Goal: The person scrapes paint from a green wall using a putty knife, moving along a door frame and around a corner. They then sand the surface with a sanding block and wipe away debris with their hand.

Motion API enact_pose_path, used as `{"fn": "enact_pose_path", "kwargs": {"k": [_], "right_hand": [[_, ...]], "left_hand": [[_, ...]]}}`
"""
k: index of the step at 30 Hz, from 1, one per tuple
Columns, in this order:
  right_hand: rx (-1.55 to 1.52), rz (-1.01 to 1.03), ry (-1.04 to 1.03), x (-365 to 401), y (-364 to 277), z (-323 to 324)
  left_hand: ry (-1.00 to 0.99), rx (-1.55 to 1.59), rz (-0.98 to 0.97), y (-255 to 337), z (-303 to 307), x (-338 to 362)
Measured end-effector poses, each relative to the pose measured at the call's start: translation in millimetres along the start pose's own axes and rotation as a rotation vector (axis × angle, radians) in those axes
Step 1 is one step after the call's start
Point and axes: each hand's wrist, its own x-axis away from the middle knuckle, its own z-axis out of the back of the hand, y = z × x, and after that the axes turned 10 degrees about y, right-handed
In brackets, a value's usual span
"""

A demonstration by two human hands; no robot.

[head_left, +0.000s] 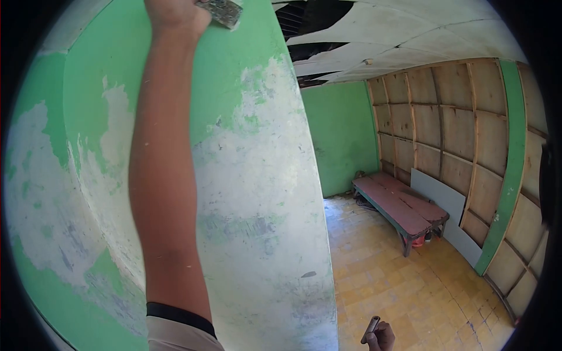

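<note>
Raising the left hand (180,14) to the top edge of the view, closed around a scraper (225,13) with a worn, spotted blade, held against or just in front of the painted wall (219,76); cannot tell which, nor see all the fingers. Wearing a pale sleeve (178,336) with a dark cuff at the near end of that arm. Holding the right hand (383,337) low, near the bottom edge, fingers curled round a short, tube-like piece (371,329) and pinching it upright at a tilt; cannot tell if hollow. Showing green paint high on the wall, with whitish bare patches below and to the left.

Farther off, on the yellow tiled floor (380,286), standing beside a wood-framed wall (456,123): a low bench (398,199) with a reddish top. Sitting beneath its near end, a red item (417,241), too small to tell whether a container or what might be inside. Leaning behind the bench, a grey sheet (439,190).
</note>
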Motion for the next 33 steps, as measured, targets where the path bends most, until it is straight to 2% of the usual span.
{"fn": "enact_pose_path", "kwargs": {"k": [2, 4, 5, 6, 8, 10, 12, 13, 14, 16, 17, 18, 20, 24, 25, 26, 28, 29, 30, 32, 33], "right_hand": [[-0.008, 0.008, 0.029, 3.2, -4.2, 3.4], [-0.018, -0.002, 0.061, 4.4, -4.1, 8.4], [-0.017, -0.003, 0.063, 4.8, -6.0, 8.5], [0.0, -0.023, 0.078, 4.8, -9.1, 8.9], [0.021, -0.039, 0.09, 6.8, -13.6, 10.7], [0.017, 0.006, 0.074, 5.0, -15.8, 12.2], [0.011, -0.002, 0.093, 3.4, -12.9, 15.5], [0.002, -0.025, 0.101, 2.9, -12.3, 16.2], [0.003, -0.027, 0.096, 1.3, -12.6, 16.3], [0.018, -0.022, 0.066, 0.5, -14.5, 15.3], [0.022, -0.023, 0.063, 0.9, -15.2, 16.4], [0.027, -0.024, 0.054, 0.5, -15.5, 17.4], [0.03, -0.015, 0.049, -3.8, -16.1, 18.0], [0.009, -0.015, 0.073, -7.4, -12.9, 20.3], [-0.001, -0.025, 0.075, -6.1, -11.2, 21.4], [-0.001, -0.03, 0.071, -5.9, -11.7, 22.4], [0.004, -0.014, 0.067, -7.4, -12.1, 22.7], [0.005, -0.013, 0.069, -7.5, -12.5, 24.0], [-0.005, -0.008, 0.073, -8.7, -12.3, 24.8], [-0.023, -0.009, 0.076, -10.1, -9.6, 23.9], [-0.009, -0.01, 0.069, -9.8, -7.5, 24.6]], "left_hand": [[-0.068, 0.005, -0.036, 17.1, 11.1, -12.1], [-0.292, 0.77, 0.261, 40.4, 34.2, -39.7], [-0.114, 0.15, -0.215, 41.8, 0.8, -11.5], [-0.11, 0.145, -0.211, 24.5, -3.6, -4.3], [0.071, -0.018, -0.016, -6.4, 0.1, 5.6], [0.023, 0.001, -0.025, 1.3, 14.6, -13.9], [-0.335, 0.49, 0.29, 4.0, 50.4, -58.0], [-0.034, 0.143, -0.097, 32.8, -0.8, -8.3], [-0.031, 0.139, -0.097, 30.2, 1.4, -10.4], [0.138, 0.189, -0.078, 16.3, 10.9, -17.4], [0.199, 0.002, 0.029, -4.7, 6.7, -7.5], [0.202, 0.003, 0.027, -4.5, 7.8, -7.5], [-0.011, -0.009, 0.002, 2.9, 1.2, -4.5], [-0.099, 0.196, -0.066, 17.1, 4.9, -19.6], [0.113, 0.024, -0.034, -3.0, -0.2, -8.7], [0.116, 0.018, -0.032, -15.1, 13.8, -17.4], [-0.312, 0.354, 0.327, -29.4, 41.0, -49.4], [-0.35, 0.443, 0.322, -19.5, 39.8, -51.7], [-0.353, 0.446, 0.319, -9.0, 40.7, -52.9], [-0.256, 0.697, 0.274, 12.3, 44.5, -50.8], [0.021, 0.082, -0.067, 4.8, -3.5, -2.7]]}}
